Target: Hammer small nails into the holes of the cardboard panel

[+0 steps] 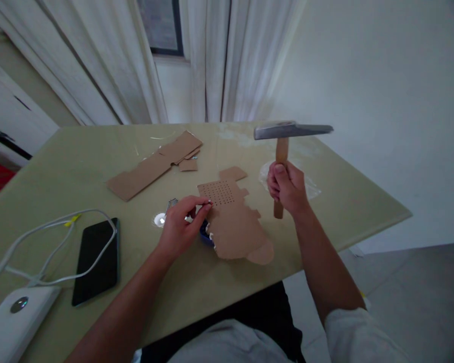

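We have the perforated cardboard [234,227] just right of our nearer left hand [181,222], which pinches a nail [211,202] (apparently), our right hand [288,186] wrapped round a hammer [286,131].

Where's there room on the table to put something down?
Right of the plastic, toward the table's right corner. Also left of the long cardboard, beyond the cable. It's crowded around the holed cardboard and left hand, and lower left, with phone and power bank.
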`<state>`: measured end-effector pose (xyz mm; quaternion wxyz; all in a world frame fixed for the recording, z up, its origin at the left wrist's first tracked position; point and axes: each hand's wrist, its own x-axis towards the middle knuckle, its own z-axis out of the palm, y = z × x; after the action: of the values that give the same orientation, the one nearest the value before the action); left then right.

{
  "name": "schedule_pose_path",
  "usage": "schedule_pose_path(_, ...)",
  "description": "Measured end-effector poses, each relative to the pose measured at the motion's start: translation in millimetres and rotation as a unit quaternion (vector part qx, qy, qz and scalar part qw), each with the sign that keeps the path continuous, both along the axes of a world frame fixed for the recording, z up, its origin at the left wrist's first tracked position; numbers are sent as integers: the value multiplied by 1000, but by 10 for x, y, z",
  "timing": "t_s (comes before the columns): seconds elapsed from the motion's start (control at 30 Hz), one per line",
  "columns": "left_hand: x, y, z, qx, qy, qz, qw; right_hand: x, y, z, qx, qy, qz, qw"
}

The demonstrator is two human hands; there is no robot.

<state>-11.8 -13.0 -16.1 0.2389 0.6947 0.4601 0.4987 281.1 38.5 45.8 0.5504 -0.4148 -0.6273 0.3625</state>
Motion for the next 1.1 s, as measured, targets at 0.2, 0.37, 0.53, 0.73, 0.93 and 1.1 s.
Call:
schedule_pose_path(0.2,12,8,4,15,-2,-13,1000,-58,-236,691,30,-388,141,910)
schedule_pose_path(0.37,3,14,9,13,-3,-14,1000,-169,-305,757,24,-505,172,846)
schedule_pose_path(0.53,5,30,-15,7,-12,-21,1000,-158,-345,778,24,-488,148,860)
schedule_pose_path(0.73,2,37,-14,6,-9,-19,1000,-173,-313,753,-13,-485,181,855)
schedule_pose_path(0.93,-11,36,-15,11,-7,-23,1000,-159,-298,777,12,-475,165,864)
schedule_pose_path(1.1,-24,47,-19,5,-5,-23,1000,-146,-326,757,-16,-486,179,855)
